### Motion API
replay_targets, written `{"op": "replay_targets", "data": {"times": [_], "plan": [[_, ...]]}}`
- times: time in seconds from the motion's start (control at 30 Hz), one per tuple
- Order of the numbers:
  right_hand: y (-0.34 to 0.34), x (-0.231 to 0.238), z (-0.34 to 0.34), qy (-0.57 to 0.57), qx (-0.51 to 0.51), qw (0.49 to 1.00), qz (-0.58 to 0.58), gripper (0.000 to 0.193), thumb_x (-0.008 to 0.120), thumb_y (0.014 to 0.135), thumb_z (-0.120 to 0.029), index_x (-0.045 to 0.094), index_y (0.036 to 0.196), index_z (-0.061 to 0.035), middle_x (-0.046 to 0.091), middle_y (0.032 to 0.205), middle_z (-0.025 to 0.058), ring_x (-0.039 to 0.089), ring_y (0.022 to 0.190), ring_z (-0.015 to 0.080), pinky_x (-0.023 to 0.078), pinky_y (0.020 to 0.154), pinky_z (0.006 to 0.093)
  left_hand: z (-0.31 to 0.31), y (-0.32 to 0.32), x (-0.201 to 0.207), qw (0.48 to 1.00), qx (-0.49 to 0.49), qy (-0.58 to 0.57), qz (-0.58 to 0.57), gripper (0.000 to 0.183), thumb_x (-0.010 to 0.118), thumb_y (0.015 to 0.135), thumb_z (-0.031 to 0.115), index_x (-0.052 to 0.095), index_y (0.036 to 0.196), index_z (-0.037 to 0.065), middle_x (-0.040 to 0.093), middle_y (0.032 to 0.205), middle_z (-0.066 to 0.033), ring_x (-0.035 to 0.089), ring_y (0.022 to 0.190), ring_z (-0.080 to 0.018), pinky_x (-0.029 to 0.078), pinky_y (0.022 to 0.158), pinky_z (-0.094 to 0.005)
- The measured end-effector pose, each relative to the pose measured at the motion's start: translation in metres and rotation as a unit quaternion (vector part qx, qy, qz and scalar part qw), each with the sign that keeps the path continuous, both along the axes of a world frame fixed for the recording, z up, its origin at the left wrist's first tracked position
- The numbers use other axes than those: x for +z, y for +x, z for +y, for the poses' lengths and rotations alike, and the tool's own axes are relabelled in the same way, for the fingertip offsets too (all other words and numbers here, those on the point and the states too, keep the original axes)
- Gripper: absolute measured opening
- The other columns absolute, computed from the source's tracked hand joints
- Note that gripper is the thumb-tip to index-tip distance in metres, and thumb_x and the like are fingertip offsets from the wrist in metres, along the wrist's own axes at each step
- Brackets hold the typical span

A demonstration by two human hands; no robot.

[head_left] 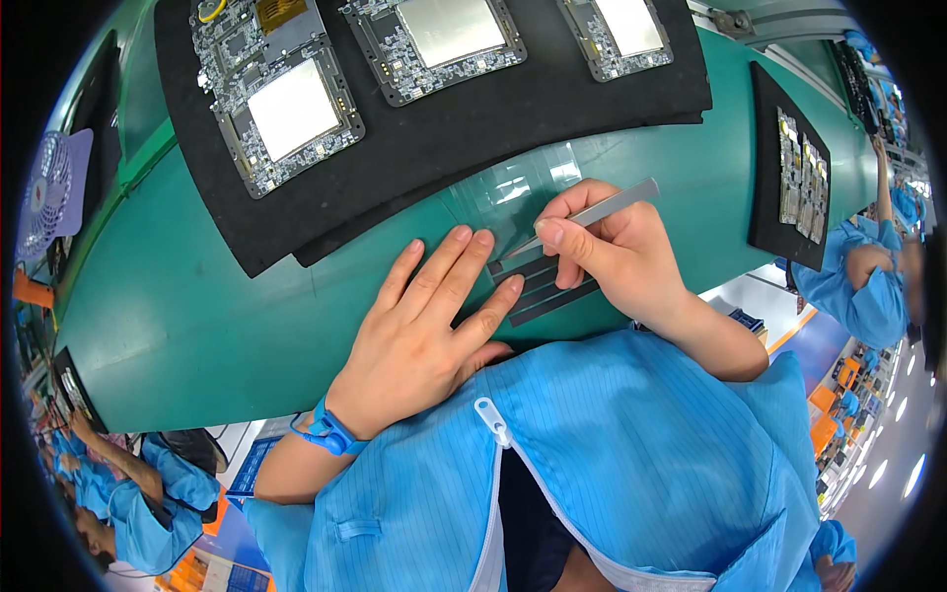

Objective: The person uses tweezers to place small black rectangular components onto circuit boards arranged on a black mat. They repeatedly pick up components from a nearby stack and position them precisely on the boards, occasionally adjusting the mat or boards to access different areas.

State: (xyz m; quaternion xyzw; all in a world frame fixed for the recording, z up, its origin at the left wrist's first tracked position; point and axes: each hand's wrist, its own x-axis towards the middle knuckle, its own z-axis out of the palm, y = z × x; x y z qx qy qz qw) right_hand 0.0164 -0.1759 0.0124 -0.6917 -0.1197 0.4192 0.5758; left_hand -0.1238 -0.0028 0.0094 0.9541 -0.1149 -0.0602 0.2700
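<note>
Beside bare green tabletop, below the mat's edge, right grip pinches tweezers; left grip lies spread.

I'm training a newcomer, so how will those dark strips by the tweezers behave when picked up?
The dark strips look thin and narrow, so they'd probably flex. With so little material, they're likely light. Lying flat over the green tabletop, they may be tricky to catch by an edge.

Green worktable, pale metal rail beyond it, bright streaks of light at lower right
</note>
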Motion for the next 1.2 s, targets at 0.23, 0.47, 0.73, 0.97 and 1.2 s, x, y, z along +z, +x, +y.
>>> {"op": "replay_targets", "data": {"times": [0.23,0.47,0.73,0.97,1.2], "plan": [[0.005,0.004,0.004,-0.002,0.012,1.0,0.029,0.019,0.064,0.088,-0.02,0.059,0.09,-0.0014,0.059,0.072,0.0015,0.055,0.054,0.0061,0.044,0.049,0.02,0.0,0.002,0.002,1.0,-0.002,0.016,0.0,0.056,0.069,0.072,0.038,0.058,0.124,0.02,0.039,0.14,-0.0152,0.036,0.132,-0.0315,0.029,0.106,-0.0492],[0.007,0.001,0.0,0.036,0.008,0.997,0.062,0.019,0.063,0.089,-0.019,0.058,0.091,-0.001,0.06,0.073,0.0039,0.055,0.054,0.0068,0.042,0.049,0.0195,0.001,0.003,0.006,0.999,-0.013,0.034,0.006,0.055,0.069,0.073,0.037,0.058,0.123,0.019,0.041,0.138,-0.0164,0.037,0.13,-0.0323,0.03,0.105,-0.0493],[0.083,0.035,-0.019,0.278,-0.085,0.957,-0.007,0.018,0.058,0.09,-0.018,0.054,0.091,-0.0007,0.06,0.073,0.0095,0.056,0.053,0.0114,0.045,0.049,0.0213,-0.004,0.022,0.035,0.992,-0.067,0.096,-0.055,0.05,0.069,0.074,0.027,0.059,0.122,0.015,0.046,0.131,-0.0227,0.048,0.119,-0.0362,0.042,0.095,-0.0445],[0.165,0.05,0.015,0.259,-0.041,0.964,-0.034,0.02,0.059,0.09,-0.022,0.057,0.087,-0.0024,0.062,0.067,0.0101,0.057,0.047,0.0115,0.042,0.044,0.0212,-0.036,0.122,0.047,0.957,0.051,0.133,-0.254,0.054,0.07,0.072,0.02,0.055,0.12,-0.001,0.052,0.121,-0.0203,0.052,0.109,-0.0346,0.043,0.091,-0.0428],[0.168,0.048,0.03,0.175,0.005,0.985,-0.01,0.024,0.058,0.091,-0.024,0.053,0.09,-0.0008,0.063,0.065,0.0108,0.059,0.047,0.0119,0.043,0.042,0.0209,-0.036,0.132,0.012,0.932,0.073,0.163,-0.314,0.046,0.069,0.074,0.02,0.06,0.112,-0.003,0.054,0.116,-0.0214,0.052,0.107,-0.0334,0.046,0.088,-0.0403]]}}
